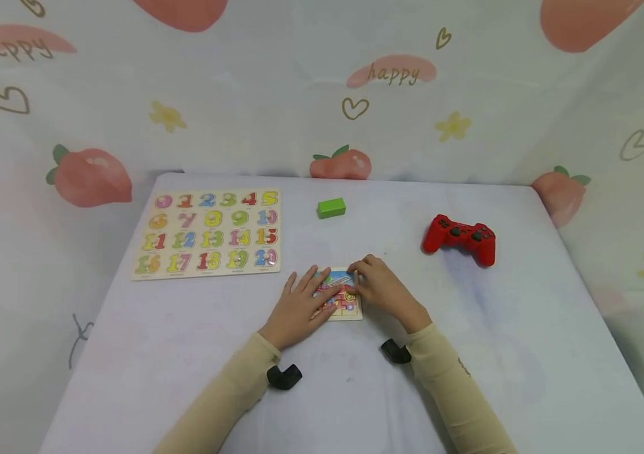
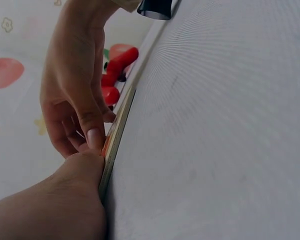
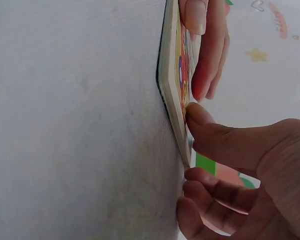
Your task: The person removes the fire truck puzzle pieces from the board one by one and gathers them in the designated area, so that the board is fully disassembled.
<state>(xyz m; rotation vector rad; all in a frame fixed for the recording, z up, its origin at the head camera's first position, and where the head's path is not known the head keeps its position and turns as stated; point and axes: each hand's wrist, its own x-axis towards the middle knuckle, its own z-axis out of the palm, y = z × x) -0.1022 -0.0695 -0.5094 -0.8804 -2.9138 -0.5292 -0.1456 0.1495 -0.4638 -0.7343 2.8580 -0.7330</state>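
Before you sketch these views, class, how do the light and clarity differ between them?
Head view: bright, fairly even light, a soft shadow beside the right sleeve; left wrist view: dimmer, the cloth tipped steeply and finely streaked; right wrist view: also dim, the puzzle too foreshortened to read.

Small picture puzzle (image 1: 349, 309) on a white table (image 1: 185, 334)
Left hand (image 1: 297, 309) spreads over it, right hand (image 1: 385, 291) curls at its right edge; number board (image 1: 197, 229) lies left, green block (image 1: 331, 209) beyond, red controller (image 1: 460, 238) right.
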